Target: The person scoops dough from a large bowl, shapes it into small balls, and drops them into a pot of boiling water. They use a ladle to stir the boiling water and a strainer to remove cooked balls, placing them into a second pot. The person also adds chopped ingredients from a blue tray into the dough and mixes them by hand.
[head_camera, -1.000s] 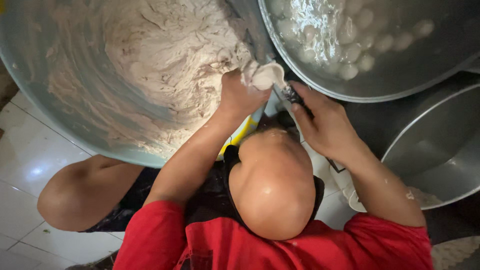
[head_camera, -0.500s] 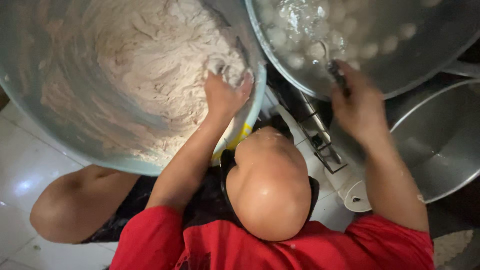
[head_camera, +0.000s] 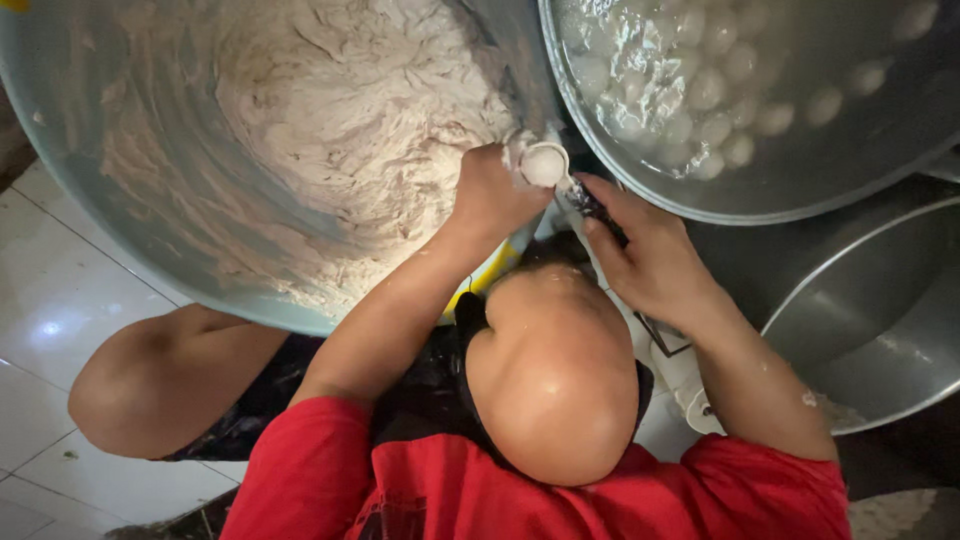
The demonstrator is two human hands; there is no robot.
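My left hand [head_camera: 488,196] is closed on a lump of pale dough at the near rim of a large grey basin [head_camera: 120,200] full of sticky dough [head_camera: 330,120]. A small round dough ball [head_camera: 543,165] sticks out of the fist. My right hand [head_camera: 650,255] holds a spoon [head_camera: 580,196] by its dark handle, with the spoon's bowl against that ball. Both hands meet between the basin and a metal pot [head_camera: 760,205] of water with several white balls [head_camera: 720,90] floating in it.
Another metal pot [head_camera: 880,330] stands at the right, below the water pot. A bare knee [head_camera: 150,385] rests over white floor tiles [head_camera: 50,300] at the left. A head and a red shirt [head_camera: 520,490] fill the lower middle.
Half a second ago my right hand held the spoon over the water pot and my left hand was in the dough. Both have come back together, with a new ball at the spoon.
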